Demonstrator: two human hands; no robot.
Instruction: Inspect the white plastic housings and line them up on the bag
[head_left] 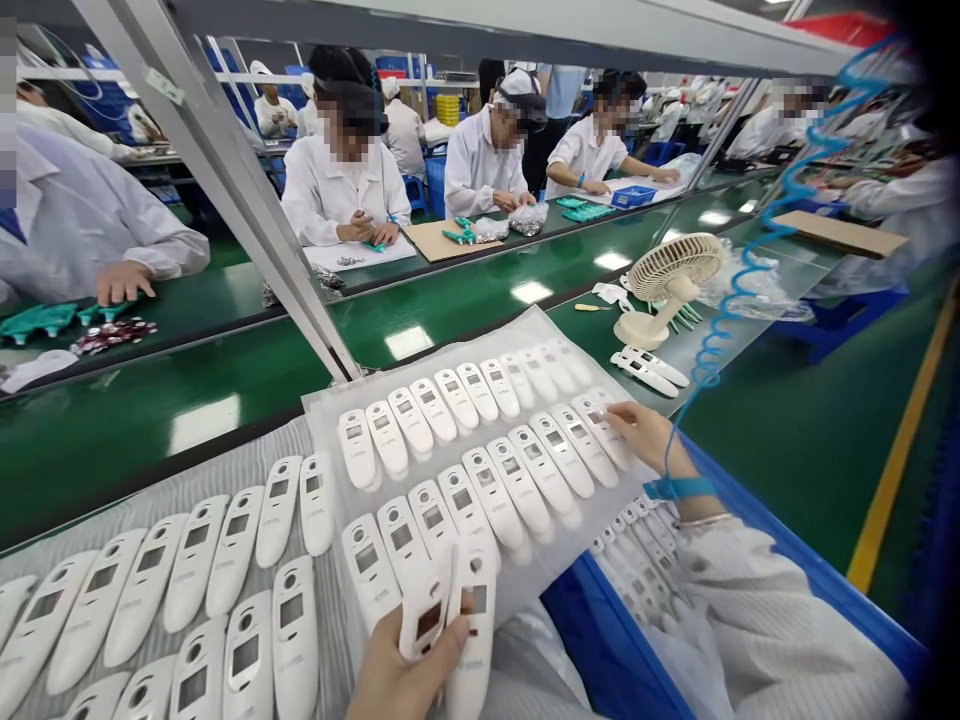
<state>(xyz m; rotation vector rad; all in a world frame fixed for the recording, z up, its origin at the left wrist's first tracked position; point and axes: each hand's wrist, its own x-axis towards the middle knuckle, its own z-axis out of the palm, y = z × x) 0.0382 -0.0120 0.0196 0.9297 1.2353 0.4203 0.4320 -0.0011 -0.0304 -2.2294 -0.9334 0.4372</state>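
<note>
Green bench [465,310]: runs from the lower left to the upper right, glossy with reflected light.
Metal frame [240,190]: slants down from the upper left, meeting a beam across the top.
Co-workers: several people in white along the far side; one [345,190] at upper left of centre works over a pale sheet.
Blue bin [810,600]: lower right, partly under the right sleeve, with small casings in plastic inside.
Translucent sheet [442,450]: centre, bearing two slanting rows of white casings.
Striped liner [247,455]: lower left, under more white casings [191,560].
Cream fan [675,270]: right of centre, upright, two slim white pieces [649,370] just below it.
Coiled blue cord [731,300]: hangs from the upper right towards the blue wristband [682,488] on the right wrist.
Left hand [409,670]: bottom centre, thumb and fingers closed round two held casings [469,640], side by side, windows facing up.
Right hand [646,432]: right of centre, fingertips at the end casing [600,425] of the nearer row; whether they pinch it, cannot tell.
</note>
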